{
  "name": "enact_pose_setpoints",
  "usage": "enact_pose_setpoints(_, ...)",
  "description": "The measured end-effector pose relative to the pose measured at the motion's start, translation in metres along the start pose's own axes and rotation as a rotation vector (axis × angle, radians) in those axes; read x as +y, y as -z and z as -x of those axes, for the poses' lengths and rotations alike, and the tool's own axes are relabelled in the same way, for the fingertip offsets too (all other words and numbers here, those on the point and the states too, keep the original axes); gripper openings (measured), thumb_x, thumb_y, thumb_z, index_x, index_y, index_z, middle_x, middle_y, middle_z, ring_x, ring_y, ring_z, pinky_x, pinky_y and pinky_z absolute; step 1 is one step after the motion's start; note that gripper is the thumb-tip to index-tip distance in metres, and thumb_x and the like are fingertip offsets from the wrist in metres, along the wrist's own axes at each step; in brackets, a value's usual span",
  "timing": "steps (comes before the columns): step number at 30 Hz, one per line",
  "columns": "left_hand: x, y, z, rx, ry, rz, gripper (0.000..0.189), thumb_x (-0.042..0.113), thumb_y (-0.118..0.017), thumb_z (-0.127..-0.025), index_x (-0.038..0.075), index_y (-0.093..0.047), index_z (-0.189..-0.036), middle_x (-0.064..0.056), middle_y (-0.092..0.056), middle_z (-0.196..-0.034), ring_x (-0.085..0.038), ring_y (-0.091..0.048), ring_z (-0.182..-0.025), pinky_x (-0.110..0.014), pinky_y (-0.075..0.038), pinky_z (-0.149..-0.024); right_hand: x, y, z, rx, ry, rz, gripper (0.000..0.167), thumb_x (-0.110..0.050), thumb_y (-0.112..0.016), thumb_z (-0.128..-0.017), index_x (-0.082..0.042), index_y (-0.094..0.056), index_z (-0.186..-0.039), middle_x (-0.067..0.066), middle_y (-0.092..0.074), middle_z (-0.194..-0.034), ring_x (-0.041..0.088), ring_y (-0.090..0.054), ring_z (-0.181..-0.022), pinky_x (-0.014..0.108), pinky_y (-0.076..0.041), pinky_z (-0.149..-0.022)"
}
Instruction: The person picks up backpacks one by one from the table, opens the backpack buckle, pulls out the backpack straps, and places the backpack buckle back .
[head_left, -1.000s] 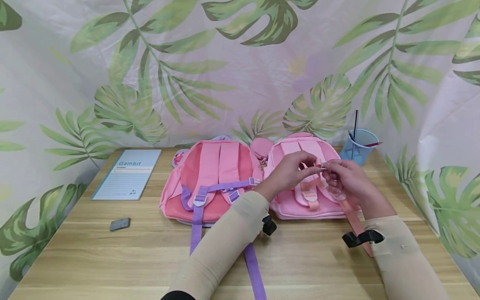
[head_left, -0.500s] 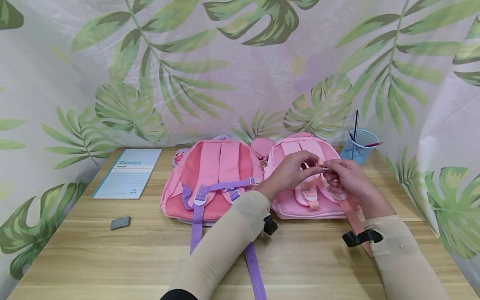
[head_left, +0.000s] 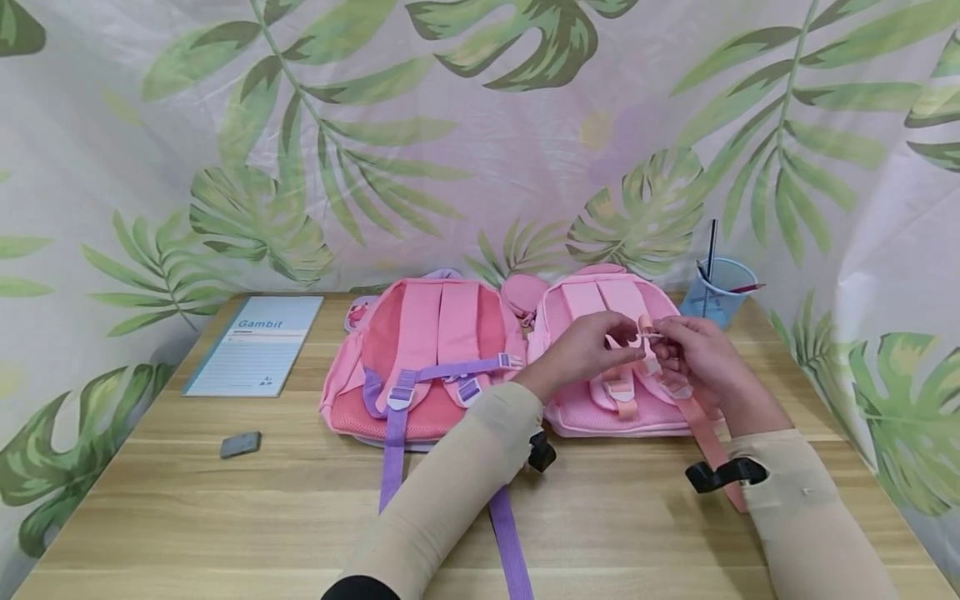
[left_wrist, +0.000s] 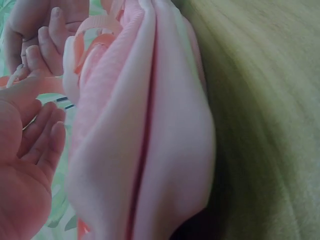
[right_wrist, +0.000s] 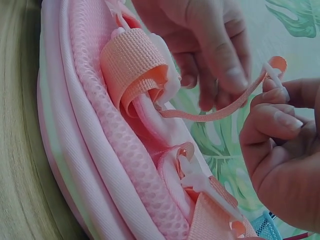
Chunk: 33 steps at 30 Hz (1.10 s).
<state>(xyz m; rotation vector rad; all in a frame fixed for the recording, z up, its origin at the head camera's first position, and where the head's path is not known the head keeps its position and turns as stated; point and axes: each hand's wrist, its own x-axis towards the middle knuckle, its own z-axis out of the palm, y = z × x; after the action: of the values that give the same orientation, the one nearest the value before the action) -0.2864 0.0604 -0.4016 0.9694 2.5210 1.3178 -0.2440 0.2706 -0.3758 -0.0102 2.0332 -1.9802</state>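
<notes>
Beside the right-hand pink backpack [head_left: 561, 421], my right hand [head_left: 699, 357] pinches a small white plastic strap buckle [right_wrist: 272, 75]. A thin orange webbing strap [right_wrist: 200, 117] runs through the buckle and back to the bag. My left hand [head_left: 581, 350] is held close on the other side, thumb and forefinger apart, its fingertips near the strap. In the right wrist view, its thumb hangs by the strap; whether they touch I cannot tell. Wider orange webbing [right_wrist: 135, 57] loops through a shoulder-strap buckle on the bag.
Left of it lies another pink backpack [head_left: 352, 417] with purple straps [head_left: 393, 458] trailing forward. A notebook [head_left: 258, 350] and a grey eraser [head_left: 240, 445] lie at left on the wooden table [head_left: 187, 517]. A blue mesh pen cup [head_left: 716, 292] stands at back right.
My left thumb and forefinger have parted and drawn slightly away from the buckle. My right hand keeps its pinch, and the strap end shows more clearly between the hands.
</notes>
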Motion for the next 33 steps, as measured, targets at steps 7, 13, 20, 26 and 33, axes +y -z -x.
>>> enact_pose_setpoints(7, -0.004, -0.003, -0.001, -0.036, 0.019, -0.014, 0.029, 0.019, -0.078, -0.100, 0.004, -0.073, -0.125, -0.006, -0.075, -0.111, -0.012, -0.067, -0.102, -0.015, -0.050, -0.088, 0.000, 0.000, 0.001, 0.016, -0.006, 0.004, 0.034, -0.026, -0.046, -0.116, -0.015, -0.071, -0.095, -0.005, -0.060, -0.075, 0.008, -0.049, -0.060, 0.021, -0.043, -0.051)
enact_pose_setpoints(13, -0.006, -0.005, -0.001, -0.052, 0.037, -0.067, 0.024, 0.025, -0.076, -0.103, 0.008, -0.076, -0.119, -0.002, -0.076, -0.106, -0.006, -0.066, -0.096, -0.014, -0.050, -0.089, 0.000, 0.001, 0.001, 0.023, -0.001, -0.016, 0.034, -0.025, -0.047, -0.116, -0.016, -0.072, -0.095, -0.005, -0.060, -0.076, 0.008, -0.049, -0.061, 0.021, -0.041, -0.052)
enact_pose_setpoints(20, -0.010, -0.010, 0.000, -0.093, 0.045, -0.128, 0.013, 0.018, -0.077, -0.101, 0.008, -0.079, -0.109, -0.001, -0.078, -0.098, -0.004, -0.064, -0.087, -0.013, -0.049, -0.085, 0.001, 0.001, 0.001, 0.013, 0.009, -0.039, 0.035, -0.024, -0.046, -0.116, -0.016, -0.071, -0.094, -0.004, -0.058, -0.075, 0.009, -0.046, -0.060, 0.021, -0.040, -0.051)
enact_pose_setpoints(26, -0.013, -0.010, 0.001, -0.094, 0.032, -0.192, 0.014, 0.020, -0.081, -0.099, 0.008, -0.081, -0.107, -0.001, -0.077, -0.093, -0.005, -0.061, -0.083, -0.014, -0.047, -0.081, 0.003, 0.002, 0.002, 0.008, 0.039, -0.055, 0.037, -0.022, -0.046, -0.116, -0.017, -0.073, -0.092, -0.005, -0.057, -0.074, 0.008, -0.046, -0.058, 0.019, -0.038, -0.050)
enact_pose_setpoints(33, -0.012, -0.008, 0.004, -0.123, 0.037, -0.278, 0.015, 0.024, -0.080, -0.100, 0.011, -0.083, -0.108, 0.001, -0.077, -0.092, -0.007, -0.060, -0.084, -0.018, -0.047, -0.083, 0.001, 0.005, 0.004, -0.006, 0.073, -0.126, 0.036, -0.021, -0.049, -0.116, -0.014, -0.072, -0.089, -0.004, -0.054, -0.070, 0.010, -0.041, -0.055, 0.020, -0.035, -0.048)
